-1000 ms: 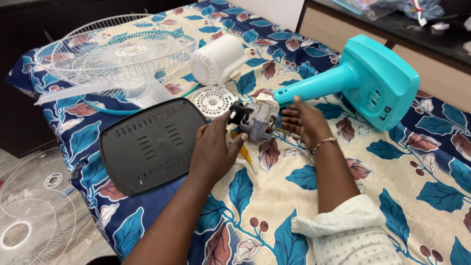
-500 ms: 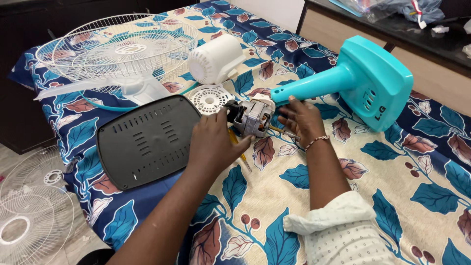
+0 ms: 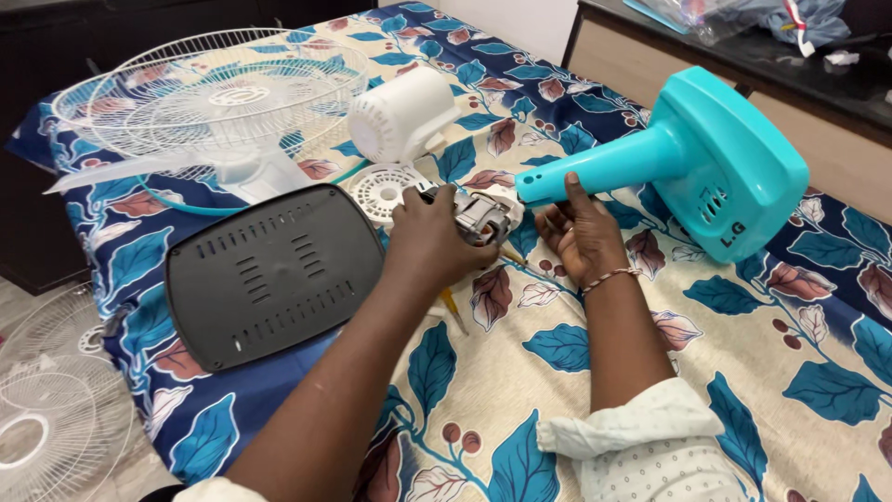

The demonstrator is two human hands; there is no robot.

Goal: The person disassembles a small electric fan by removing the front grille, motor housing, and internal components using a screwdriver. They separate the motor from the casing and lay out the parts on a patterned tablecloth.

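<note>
My left hand (image 3: 429, 244) grips a small metal fan motor (image 3: 485, 214) on a bed with a blue leaf-patterned sheet. My right hand (image 3: 581, 237) lies beside the motor, fingers spread, its index finger touching the neck of a teal fan stand (image 3: 692, 163) that lies on its side. A yellow-handled tool (image 3: 452, 309) pokes out from under my left wrist. A white round vented cover (image 3: 384, 189) sits just left of the motor, and a white motor housing (image 3: 401, 113) lies behind it.
A dark grey vented base plate (image 3: 265, 274) lies at the bed's left edge. A white wire fan guard with blades (image 3: 200, 93) rests at the far left. Another wire guard (image 3: 51, 409) lies on the floor. A dark counter (image 3: 790, 70) stands at the right.
My left hand stays on the motor. My right hand has lifted slightly and its index finger now reaches the teal stand's neck.
</note>
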